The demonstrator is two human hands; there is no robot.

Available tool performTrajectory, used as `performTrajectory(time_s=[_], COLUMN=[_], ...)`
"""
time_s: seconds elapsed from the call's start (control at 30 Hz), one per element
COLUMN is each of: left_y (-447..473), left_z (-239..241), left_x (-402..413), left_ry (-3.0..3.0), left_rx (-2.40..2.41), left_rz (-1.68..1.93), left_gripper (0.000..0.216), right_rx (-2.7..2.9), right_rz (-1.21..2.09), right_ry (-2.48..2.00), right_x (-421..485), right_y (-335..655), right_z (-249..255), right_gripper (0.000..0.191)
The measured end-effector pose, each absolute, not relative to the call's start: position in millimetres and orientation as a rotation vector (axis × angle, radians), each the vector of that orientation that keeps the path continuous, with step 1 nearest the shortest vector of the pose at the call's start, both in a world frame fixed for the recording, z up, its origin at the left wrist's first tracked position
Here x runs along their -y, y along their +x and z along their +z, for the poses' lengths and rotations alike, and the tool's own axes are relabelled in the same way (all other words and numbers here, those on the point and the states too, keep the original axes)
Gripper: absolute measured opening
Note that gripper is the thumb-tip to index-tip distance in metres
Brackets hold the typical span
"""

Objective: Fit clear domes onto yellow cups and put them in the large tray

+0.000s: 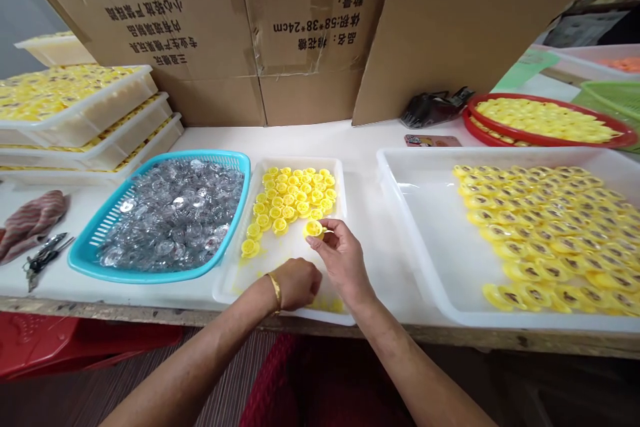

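Observation:
My right hand (345,259) pinches a small round yellow plastic piece (313,229), shaped like a little cup, between thumb and fingers. It is held over the front half of a narrow white tray (239,283). Just left of it, my left hand (299,285), with a gold bangle at the wrist, is curled closed low over the same tray. Its fingers are turned away, so anything inside them is hidden. Many like yellow pieces (289,200) stand in rows at the tray's far end. A turquoise basket (80,262) full of clear plastic parts (170,220) stands to the left.
A large white tray (413,240) on the right holds rows of yellow pieces with dark centres (555,233). Filled trays (120,107) are stacked at the left. Cardboard (310,93) walls the back. Small scissors (45,260), a striped cloth (37,217) and a red basket (627,137) lie around.

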State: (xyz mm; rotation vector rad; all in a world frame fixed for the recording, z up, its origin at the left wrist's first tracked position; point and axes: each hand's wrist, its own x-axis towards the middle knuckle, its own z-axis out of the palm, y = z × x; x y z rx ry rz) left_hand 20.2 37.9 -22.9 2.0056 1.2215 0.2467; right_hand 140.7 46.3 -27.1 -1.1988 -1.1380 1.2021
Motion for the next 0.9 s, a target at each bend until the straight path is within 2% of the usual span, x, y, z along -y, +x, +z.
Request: performTrajectory(time_s=[0.13, 0.33, 0.47, 0.9], left_y=[-8.8, -12.4, 0.3, 0.4], left_z=[1.5, 36.9, 36.0, 31.6], left_x=[-42.2, -49.3, -56.3, -57.6], left_ry=[1.972, 2.029, 2.183, 1.893], left_rx=[-1.413, -1.572, -1.471, -1.516], left_rz=[0.293, 0.715, 0.677, 0.946], left_gripper=[0.016, 0.01, 0.014, 0.011], right_rx=[1.215, 1.378, 1.456, 1.405], right_rz=[1.232, 1.21, 1.173, 1.321], right_ry=[-1.266, -1.27, -1.314, -1.265], right_x=[-47.3, -47.6, -47.0, -46.5], right_y=[140.2, 138.6, 138.1, 138.4], right_z=[-27.8, -26.9, -24.3, -26.1], right_gripper=[0.033, 0.03, 0.021, 0.023])
